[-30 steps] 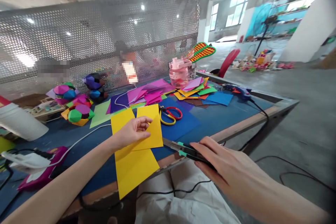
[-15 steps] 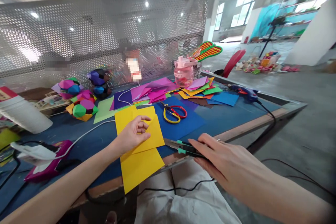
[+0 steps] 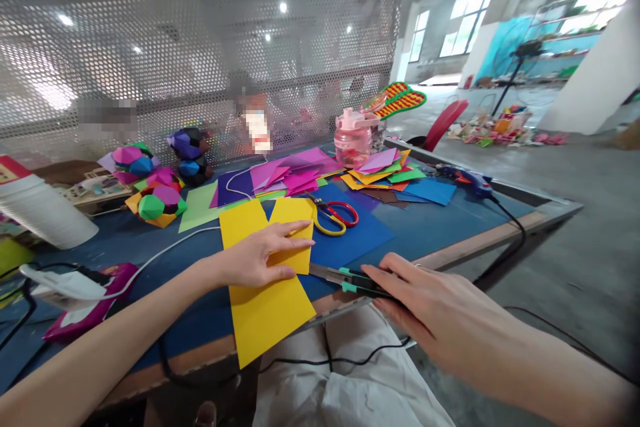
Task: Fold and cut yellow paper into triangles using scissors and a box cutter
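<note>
My left hand (image 3: 267, 255) lies over the yellow paper (image 3: 273, 323) with its fingers spread. Under those fingers is a smaller yellow piece (image 3: 295, 207), turned at an angle on the larger sheet. In my right hand (image 3: 420, 287) is a pair of scissors (image 3: 353, 279) with black and teal handles. Their blades point left, with the tips beside the right edge of the smaller yellow piece. Red-and-yellow-handled scissors (image 3: 336, 217) rest on a blue sheet (image 3: 357, 233) just beyond.
Coloured paper pieces (image 3: 385, 177) are piled near a pink bottle (image 3: 353, 140). A blue glue gun (image 3: 467, 180) sits at the right. Folded paper balls (image 3: 159, 205), stacked white cups (image 3: 50, 213) and a magenta power strip (image 3: 87, 313) stand left. A white cable (image 3: 165, 250) crosses the table.
My left hand has flattened and its fingers have spread on the yellow paper. The smaller yellow piece has turned and shifted away from me. The right hand with its scissors has barely moved.
</note>
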Demonstrator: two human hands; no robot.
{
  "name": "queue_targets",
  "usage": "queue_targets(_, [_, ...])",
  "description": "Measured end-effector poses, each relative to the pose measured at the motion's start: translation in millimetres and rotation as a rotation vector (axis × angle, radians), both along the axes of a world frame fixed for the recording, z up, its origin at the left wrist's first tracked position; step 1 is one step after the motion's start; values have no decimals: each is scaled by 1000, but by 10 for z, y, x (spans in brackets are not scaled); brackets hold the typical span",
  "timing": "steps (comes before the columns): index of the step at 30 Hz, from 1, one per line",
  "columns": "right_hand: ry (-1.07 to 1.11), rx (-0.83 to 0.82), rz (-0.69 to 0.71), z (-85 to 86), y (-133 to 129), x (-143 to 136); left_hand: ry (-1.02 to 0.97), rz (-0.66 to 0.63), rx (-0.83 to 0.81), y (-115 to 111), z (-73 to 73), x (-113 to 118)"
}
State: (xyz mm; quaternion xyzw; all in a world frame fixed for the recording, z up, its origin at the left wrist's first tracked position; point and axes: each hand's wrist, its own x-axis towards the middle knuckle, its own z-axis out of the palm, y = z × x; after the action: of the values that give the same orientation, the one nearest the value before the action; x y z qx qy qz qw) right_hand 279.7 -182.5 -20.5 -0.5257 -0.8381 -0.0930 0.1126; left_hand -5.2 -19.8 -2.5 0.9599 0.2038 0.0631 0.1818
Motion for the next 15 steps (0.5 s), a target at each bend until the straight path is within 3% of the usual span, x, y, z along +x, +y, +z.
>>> queue_targets(4, [-18,14,9,30,-2,9,9,98,83,-167,24,52])
queue_targets(7, [-40,5,1,34,-21,19,42,144,235,-189,84,146])
queue_targets(11, [-27,-43,-14,33,-27,11,18,122,451,-20,183,373])
queue_targets(15, [-26,-65,-31,43,-19,-18,83,13,512,191,175,647])
